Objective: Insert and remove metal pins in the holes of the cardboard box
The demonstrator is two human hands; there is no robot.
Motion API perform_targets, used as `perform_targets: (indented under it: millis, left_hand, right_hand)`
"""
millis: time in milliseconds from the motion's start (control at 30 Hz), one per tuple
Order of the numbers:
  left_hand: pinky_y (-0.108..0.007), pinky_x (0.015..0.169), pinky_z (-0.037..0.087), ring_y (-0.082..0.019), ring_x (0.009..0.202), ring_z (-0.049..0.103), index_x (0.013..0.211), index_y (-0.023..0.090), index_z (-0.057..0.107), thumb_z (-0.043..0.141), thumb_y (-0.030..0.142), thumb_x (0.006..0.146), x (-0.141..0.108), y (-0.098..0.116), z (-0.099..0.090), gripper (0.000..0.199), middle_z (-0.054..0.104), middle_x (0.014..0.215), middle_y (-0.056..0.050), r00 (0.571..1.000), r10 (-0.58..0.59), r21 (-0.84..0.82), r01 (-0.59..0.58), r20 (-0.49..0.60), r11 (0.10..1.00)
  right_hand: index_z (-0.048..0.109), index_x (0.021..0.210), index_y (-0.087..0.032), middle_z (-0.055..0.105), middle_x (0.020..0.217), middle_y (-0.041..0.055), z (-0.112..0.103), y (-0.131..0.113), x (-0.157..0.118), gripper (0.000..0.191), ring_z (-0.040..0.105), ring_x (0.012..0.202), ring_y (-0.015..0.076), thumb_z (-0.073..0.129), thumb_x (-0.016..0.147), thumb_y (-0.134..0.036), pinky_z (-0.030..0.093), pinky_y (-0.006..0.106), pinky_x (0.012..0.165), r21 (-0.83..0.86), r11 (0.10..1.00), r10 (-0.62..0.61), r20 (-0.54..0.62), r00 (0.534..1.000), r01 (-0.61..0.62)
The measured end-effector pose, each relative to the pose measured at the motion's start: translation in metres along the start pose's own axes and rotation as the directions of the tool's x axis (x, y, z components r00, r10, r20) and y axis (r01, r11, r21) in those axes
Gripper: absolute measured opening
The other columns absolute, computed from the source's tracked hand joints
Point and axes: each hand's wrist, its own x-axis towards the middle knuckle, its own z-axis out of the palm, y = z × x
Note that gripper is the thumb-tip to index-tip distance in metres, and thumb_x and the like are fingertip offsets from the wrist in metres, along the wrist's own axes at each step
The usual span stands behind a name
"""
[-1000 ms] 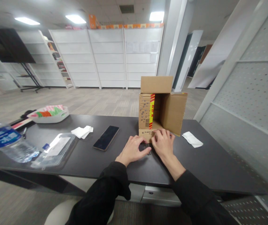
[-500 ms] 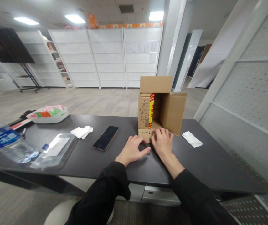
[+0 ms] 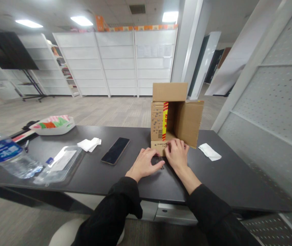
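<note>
dark desk (image 3: 228,184) bears phone (image 3: 115,151) and bottle (image 3: 8,153) left of box (image 3: 178,118).

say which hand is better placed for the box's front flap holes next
Right, most likely: the right hand is at the front flap, next to its row of holes; the left hand curves beside thin dark pieces on the table.

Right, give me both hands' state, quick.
Left hand: open, beside thin dark pieces.
Right hand: fingers curled at the cardboard flap; cannot tell if holding anything.
</note>
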Motion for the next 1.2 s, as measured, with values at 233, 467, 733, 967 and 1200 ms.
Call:
perform_targets:
  millis: [233, 467, 733, 967, 1200]
  left_hand:
    - [-0.037, 0.093, 0.039, -0.022, 0.103, 0.061, 0.098, 0.021, 0.063, 0.061, 0.044, 0.085, 0.0007, 0.0000, 0.0001, 0.026, 0.071, 0.101, -0.004, 1.000, 0.003, -0.003, -0.003, -0.002, 1.000]
    - [-0.037, 0.093, 0.039, -0.022, 0.102, 0.061, 0.098, 0.020, 0.063, 0.062, 0.044, 0.085, 0.0002, -0.0007, 0.0007, 0.027, 0.071, 0.102, -0.004, 1.000, 0.012, -0.003, -0.012, -0.006, 1.000]
    - [-0.037, 0.093, 0.039, -0.022, 0.102, 0.061, 0.097, 0.021, 0.063, 0.062, 0.043, 0.084, 0.0006, -0.0002, 0.0007, 0.026, 0.071, 0.101, -0.004, 1.000, 0.012, -0.003, -0.012, -0.011, 1.000]
    - [-0.038, 0.093, 0.039, -0.022, 0.103, 0.061, 0.098, 0.021, 0.063, 0.062, 0.044, 0.085, 0.0006, -0.0006, 0.0005, 0.027, 0.071, 0.102, -0.004, 1.000, 0.008, -0.007, -0.008, -0.007, 1.000]
    - [-0.037, 0.093, 0.039, -0.022, 0.103, 0.061, 0.097, 0.021, 0.063, 0.062, 0.043, 0.085, 0.0013, 0.0000, -0.0002, 0.026, 0.071, 0.102, -0.004, 1.000, 0.011, -0.014, -0.011, -0.007, 1.000]
  right_hand:
    - [0.063, 0.090, -0.018, 0.066, 0.105, 0.0106, 0.0026, 0.0024, 0.0011, 0.014, 0.051, 0.100, 0.0266, 0.050, 0.085, -0.020, 0.029, 0.039, 0.085, 0.052, 0.998, 0.018, -0.006, 1.000, -0.018]
    - [0.061, 0.089, -0.018, 0.064, 0.107, 0.0101, 0.0029, 0.0023, 0.0030, 0.013, 0.049, 0.101, 0.0264, 0.050, 0.085, -0.021, 0.029, 0.040, 0.085, 0.061, 0.997, 0.044, 0.006, 0.999, -0.045]
    - [0.062, 0.087, -0.018, 0.064, 0.109, 0.0114, 0.0056, 0.0037, 0.0053, 0.013, 0.049, 0.102, 0.0278, 0.050, 0.084, -0.021, 0.031, 0.041, 0.084, 0.074, 0.995, 0.063, 0.004, 0.998, -0.063]
    - [0.062, 0.086, -0.017, 0.064, 0.108, 0.0116, 0.0053, 0.0028, 0.0064, 0.012, 0.049, 0.101, 0.0277, 0.051, 0.084, -0.020, 0.030, 0.040, 0.083, 0.069, 0.996, 0.050, -0.011, 0.999, -0.049]
    - [0.063, 0.087, -0.017, 0.065, 0.109, 0.0117, 0.0042, 0.0023, 0.0064, 0.014, 0.050, 0.101, 0.0274, 0.050, 0.086, -0.020, 0.030, 0.040, 0.083, 0.030, 0.999, 0.029, -0.017, 0.999, -0.028]
